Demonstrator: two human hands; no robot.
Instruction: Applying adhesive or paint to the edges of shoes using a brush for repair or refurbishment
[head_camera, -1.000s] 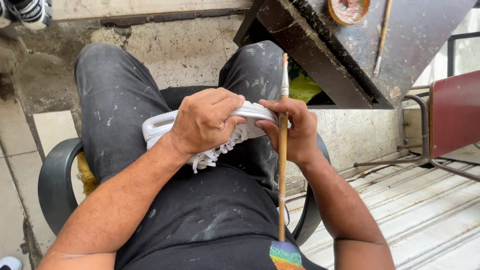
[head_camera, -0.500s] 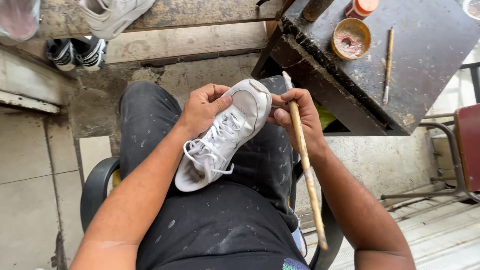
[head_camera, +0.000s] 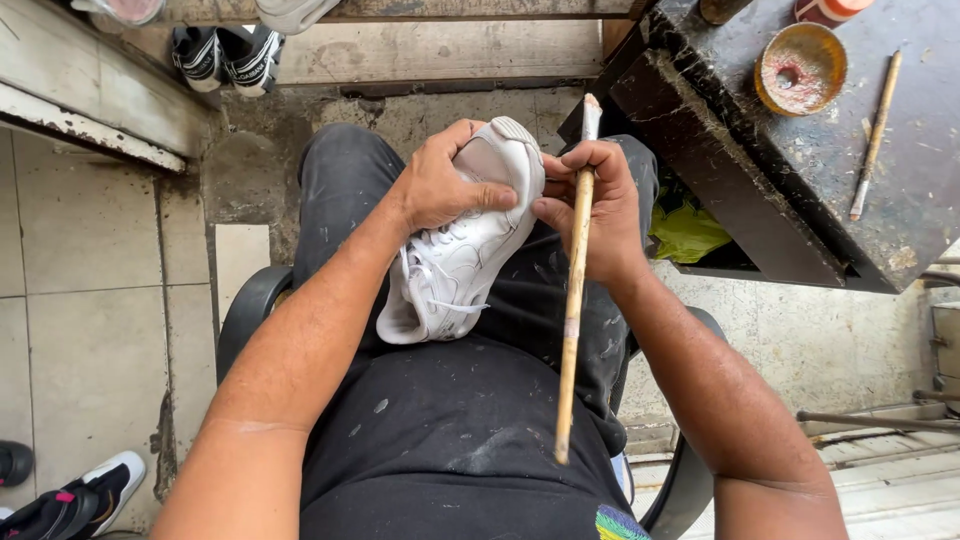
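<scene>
Shoe (head_camera: 455, 265): white sneaker on the lap, toe up, clasped by the left hand (head_camera: 440, 185).
Brush (head_camera: 574, 270): long stick pinched in the right hand (head_camera: 590, 205), tip beside the toe.
Risk: loose lace could catch the stick; a wet tip might smear the upper.
Nearby: bowl (head_camera: 800, 68) and spare stick (head_camera: 876, 132) on the dark worktop (head_camera: 800, 190), beyond the right grip.
</scene>
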